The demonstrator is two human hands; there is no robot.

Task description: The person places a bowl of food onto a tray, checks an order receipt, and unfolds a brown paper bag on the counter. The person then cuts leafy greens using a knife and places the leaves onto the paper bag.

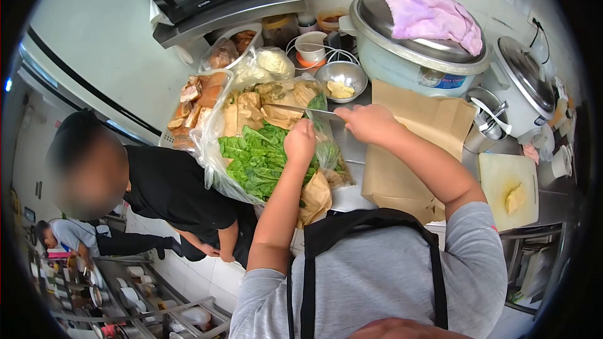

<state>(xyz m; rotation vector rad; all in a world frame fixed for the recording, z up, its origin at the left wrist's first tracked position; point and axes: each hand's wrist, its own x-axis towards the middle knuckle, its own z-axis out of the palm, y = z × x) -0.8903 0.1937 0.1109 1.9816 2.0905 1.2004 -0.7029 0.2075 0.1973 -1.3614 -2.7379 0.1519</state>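
Observation:
My right hand is closed around the handle of a knife, whose blade points left over brown paper. Close below the blade, my left hand has its fingers curled together at the edge of the greens; what they grip, if anything, is hidden. Green leafy vegetables lie in a large clear plastic bag under and left of my left hand. Beyond the knife stands a metal bowl with a pale yellow piece in it.
Brown paper lies under my right forearm. A cutting board is at the right, below a utensil canister. A large lidded cooker stands at the back, meat pieces at the left. A person stands close on the left.

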